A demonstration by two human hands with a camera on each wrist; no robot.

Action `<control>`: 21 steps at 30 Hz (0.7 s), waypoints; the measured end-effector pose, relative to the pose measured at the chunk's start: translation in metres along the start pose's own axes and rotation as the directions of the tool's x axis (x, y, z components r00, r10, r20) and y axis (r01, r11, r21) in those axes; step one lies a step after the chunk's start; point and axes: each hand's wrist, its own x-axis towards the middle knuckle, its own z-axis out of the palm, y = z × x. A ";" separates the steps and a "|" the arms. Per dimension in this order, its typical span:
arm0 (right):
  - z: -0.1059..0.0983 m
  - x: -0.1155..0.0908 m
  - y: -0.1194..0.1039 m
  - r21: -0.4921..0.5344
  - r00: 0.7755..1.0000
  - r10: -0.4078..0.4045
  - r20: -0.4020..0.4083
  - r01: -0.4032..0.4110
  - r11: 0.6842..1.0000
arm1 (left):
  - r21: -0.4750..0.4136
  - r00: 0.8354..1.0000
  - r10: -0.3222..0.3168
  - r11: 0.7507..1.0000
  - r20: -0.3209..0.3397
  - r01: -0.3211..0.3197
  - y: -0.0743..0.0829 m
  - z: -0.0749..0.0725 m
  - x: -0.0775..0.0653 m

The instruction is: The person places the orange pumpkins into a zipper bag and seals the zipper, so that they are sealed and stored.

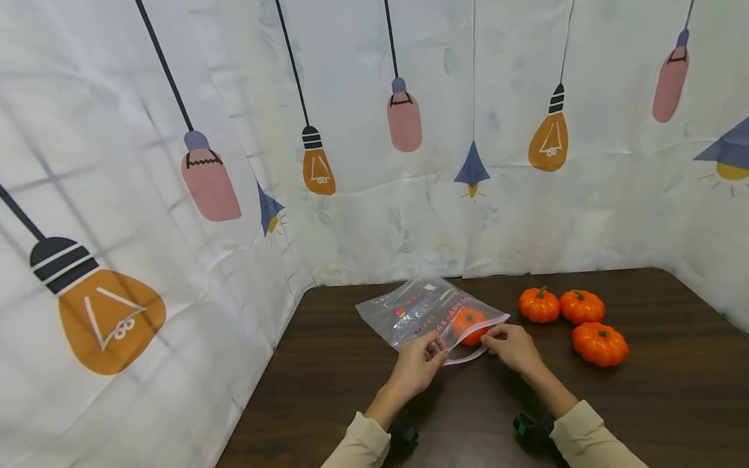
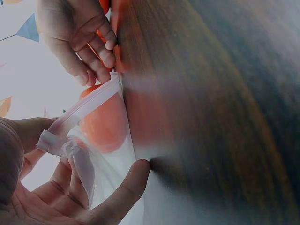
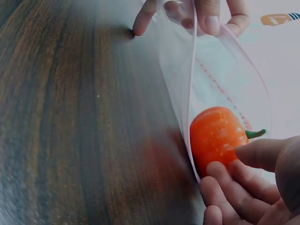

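A clear zip bag with red print lies at the table's far edge, its pink-rimmed mouth turned toward me. Inside its mouth sits a small orange toy pumpkin with a green stem. My left hand pinches the rim at the left end between thumb and fingers; one finger extends down to the tabletop. At the mouth's right end is my right hand. Its thumb and fingertips rest against the pumpkin's near side, loosely bent and spread a little apart.
Three more orange pumpkins, one at the back left, one at the back right and one nearer, stand right of the bag. The dark wooden table meets a white patterned curtain behind.
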 end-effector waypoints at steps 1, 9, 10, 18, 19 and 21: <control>0.000 0.000 0.000 0.011 1.000 -0.002 0.009 0.002 1.000 | 0.003 1.000 -0.001 1.000 0.000 0.001 0.000 0.000 0.000; -0.003 0.001 0.000 0.092 0.987 -0.085 0.135 0.073 0.993 | 0.012 1.000 0.017 1.000 -0.007 -0.017 -0.001 0.000 0.001; -0.005 0.001 0.000 0.103 0.982 -0.099 0.163 0.083 0.991 | 0.013 1.000 0.018 1.000 -0.006 -0.018 -0.001 0.000 0.001; -0.032 0.008 0.005 0.062 0.896 -0.236 0.377 0.230 0.971 | 0.020 1.000 0.007 1.000 -0.016 -0.007 -0.001 0.000 0.000; -0.037 0.008 0.006 0.063 0.884 -0.249 0.396 0.245 0.968 | 0.021 1.000 0.006 1.000 -0.016 -0.006 -0.001 0.000 0.000; -0.048 0.008 0.006 0.070 0.870 -0.269 0.413 0.264 0.962 | 0.023 1.000 0.008 1.000 -0.015 -0.008 -0.002 0.000 0.000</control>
